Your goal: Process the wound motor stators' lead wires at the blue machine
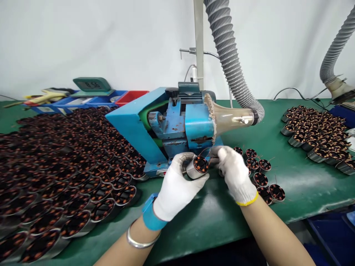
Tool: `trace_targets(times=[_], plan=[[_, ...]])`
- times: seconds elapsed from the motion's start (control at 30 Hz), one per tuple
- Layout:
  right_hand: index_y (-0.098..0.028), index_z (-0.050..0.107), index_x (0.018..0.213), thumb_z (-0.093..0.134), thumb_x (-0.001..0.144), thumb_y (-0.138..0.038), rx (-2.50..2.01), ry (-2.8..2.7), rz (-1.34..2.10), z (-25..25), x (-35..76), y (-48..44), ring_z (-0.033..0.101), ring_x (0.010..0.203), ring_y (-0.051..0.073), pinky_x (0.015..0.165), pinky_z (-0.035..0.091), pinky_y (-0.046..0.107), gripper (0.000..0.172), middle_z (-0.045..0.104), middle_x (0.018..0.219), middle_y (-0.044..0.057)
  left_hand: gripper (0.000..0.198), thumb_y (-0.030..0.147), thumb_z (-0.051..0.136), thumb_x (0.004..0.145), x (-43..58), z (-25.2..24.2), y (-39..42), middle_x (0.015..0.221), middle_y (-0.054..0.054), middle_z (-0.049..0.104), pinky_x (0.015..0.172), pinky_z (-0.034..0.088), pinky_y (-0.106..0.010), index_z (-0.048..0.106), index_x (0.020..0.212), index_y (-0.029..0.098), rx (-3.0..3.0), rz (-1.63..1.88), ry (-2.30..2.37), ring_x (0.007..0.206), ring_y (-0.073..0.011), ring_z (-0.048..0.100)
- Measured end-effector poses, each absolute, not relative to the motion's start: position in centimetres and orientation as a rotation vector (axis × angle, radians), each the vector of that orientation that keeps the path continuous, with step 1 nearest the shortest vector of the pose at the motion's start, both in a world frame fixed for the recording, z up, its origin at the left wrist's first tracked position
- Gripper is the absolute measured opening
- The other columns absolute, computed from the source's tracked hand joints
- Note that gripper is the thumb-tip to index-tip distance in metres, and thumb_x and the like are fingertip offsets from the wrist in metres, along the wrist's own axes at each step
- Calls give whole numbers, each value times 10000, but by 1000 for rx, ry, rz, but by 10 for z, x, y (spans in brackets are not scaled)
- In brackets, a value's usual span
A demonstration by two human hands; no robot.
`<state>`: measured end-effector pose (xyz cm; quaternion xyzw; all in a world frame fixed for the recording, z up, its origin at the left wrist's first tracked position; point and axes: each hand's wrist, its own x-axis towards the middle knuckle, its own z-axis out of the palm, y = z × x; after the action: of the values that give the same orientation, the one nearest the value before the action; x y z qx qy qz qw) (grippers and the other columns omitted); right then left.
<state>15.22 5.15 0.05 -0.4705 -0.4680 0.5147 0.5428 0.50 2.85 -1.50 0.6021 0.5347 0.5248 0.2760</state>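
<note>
Two gloved hands are working by the blue metal machine [177, 122]. The left hand [177, 186] is gripping a small round silver part with orange coils [197, 166]; the right hand [235, 173] is pinching its thin wire [205, 149].

we can't read the scale display [92, 85]; the left stator pile [41, 177] runs off frame; right hand [235, 173] hides wire ends.

Head-worn camera looks forward and down — close above left hand [177, 186] and right hand [235, 173].
</note>
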Motion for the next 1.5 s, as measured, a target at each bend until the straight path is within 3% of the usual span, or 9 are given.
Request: trace_targets(times=[0.1, 0.17, 0.3, 0.73, 0.93, 1.13, 1.37, 1.5], plan=[[-191, 623, 1104, 796, 599, -277, -1112, -1339, 1294, -2, 139, 41, 687, 804, 235, 671, 589, 337, 541, 710, 913, 58, 591, 339, 761, 635, 13, -16, 31, 1086, -98, 673, 898, 535, -405, 509, 1145, 179, 1316, 1473, 1330, 995, -255, 666], [-184, 597, 1165, 798, 579, -239, -1102, -1361, 1241, -6, 132, 36, 683, 879, 255, 723, 595, 366, 622, 701, 1006, 83, 608, 351, 765, 634, 16, -15, 32, 1067, -97, 692, 870, 553, -401, 512, 1159, 177, 1208, 1450, 1276, 960, -252, 682], [-150, 585, 1163, 730, 687, -274, -1044, -1253, 1290, -12, 127, 43, 682, 869, 240, 755, 587, 375, 513, 700, 1000, 106, 528, 309, 781, 606, 19, -9, 35, 1031, -103, 711, 856, 560, -398, 566, 1065, 160, 1214, 1434, 1302, 937, -254, 689], [-165, 653, 1045, 662, 749, -332, -949, -1230, 1193, -5, 134, 64, 650, 731, 188, 687, 566, 314, 339, 687, 865, 49, 319, 216, 746, 618, 29, 4, 56, 858, -48, 710, 723, 541, -322, 575, 885, 180, 1401, 1485, 1435, 797, -214, 680], [-169, 663, 1050, 642, 739, -332, -983, -1218, 1156, -3, 137, 63, 623, 700, 167, 670, 552, 291, 352, 683, 860, 38, 308, 239, 737, 609, 31, 3, 59, 813, -28, 693, 660, 517, -303, 553, 853, 199, 1475, 1485, 1556, 730, -199, 656], [-168, 664, 1035, 611, 771, -374, -1041, -1229, 1113, 1, 136, 59, 553, 628, 142, 558, 497, 248, 339, 619, 730, 14, 290, 246, 721, 632, 31, 4, 60, 847, -38, 698, 674, 521, -300, 545, 858, 205, 1537, 1450, 1545, 750, -202, 666], [-152, 621, 1109, 628, 733, -320, -979, -1217, 1147, -7, 137, 61, 612, 723, 171, 662, 534, 286, 412, 667, 879, 49, 340, 242, 744, 611, 30, 1, 59, 872, -40, 701, 713, 524, -306, 566, 897, 192, 1533, 1501, 1515, 777, -199, 665], [-157, 636, 1082, 620, 759, -356, -1007, -1218, 1118, -5, 136, 60, 597, 701, 170, 628, 518, 279, 379, 642, 789, 33, 310, 218, 725, 624, 30, 3, 59, 873, -40, 701, 707, 526, -307, 566, 889, 193, 1554, 1481, 1489, 780, -200, 667]])
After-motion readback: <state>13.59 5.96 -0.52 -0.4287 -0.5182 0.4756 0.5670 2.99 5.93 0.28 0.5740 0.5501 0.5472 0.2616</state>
